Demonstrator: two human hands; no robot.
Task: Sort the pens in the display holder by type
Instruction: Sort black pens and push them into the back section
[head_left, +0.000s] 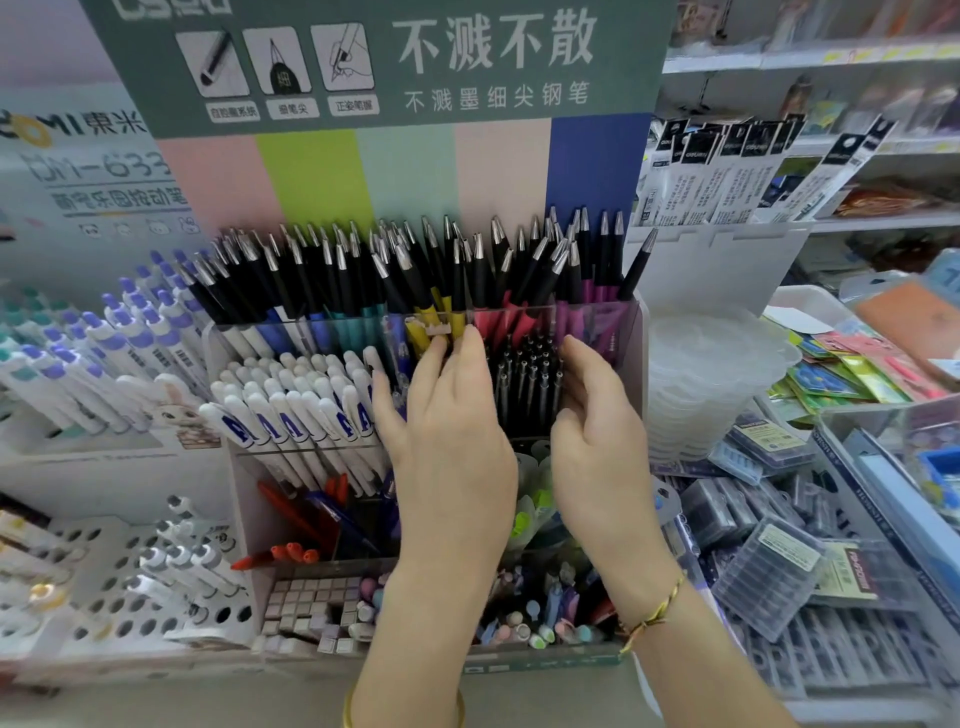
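A tiered clear display holder (636, 332) stands in front of me. Its top row is packed with black-capped fountain pens (395, 270) with coloured barrels. The middle tier holds white pens with blue letters (291, 410) on the left and slim black pens (524, 374) on the right. My left hand (447, 415) reaches up to the top row's clear front edge, its fingertips at a yellow-barrelled pen (428, 325). My right hand (592, 415) lies just right of the black pens, fingers bent beside them. Whether either hand grips a pen is hidden.
Red and blue pens (311, 514) lie in a lower tier, small erasers and pastel pens (311, 608) at the bottom. White-and-purple pens (104, 353) fill a rack at left. Stacked clear cups (711, 374), refill boxes (763, 566) and shelves crowd the right.
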